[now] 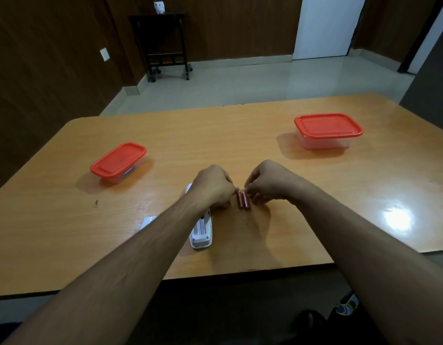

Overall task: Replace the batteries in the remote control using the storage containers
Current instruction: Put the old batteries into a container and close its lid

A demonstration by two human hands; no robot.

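Glossy tabletop (302, 195) invites trouble: both hands, left hand (211, 186) and right hand (267, 181), pinch narrowly at two loose batteries (243, 203), which could roll off the near edge.

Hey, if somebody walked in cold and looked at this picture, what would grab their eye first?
Probably the two hands, left hand and right hand, meeting at the table's centre over two red batteries. Next, the red-lidded containers: the left container and the right container farther back. The white remote lies under the left wrist, battery bay open and empty.
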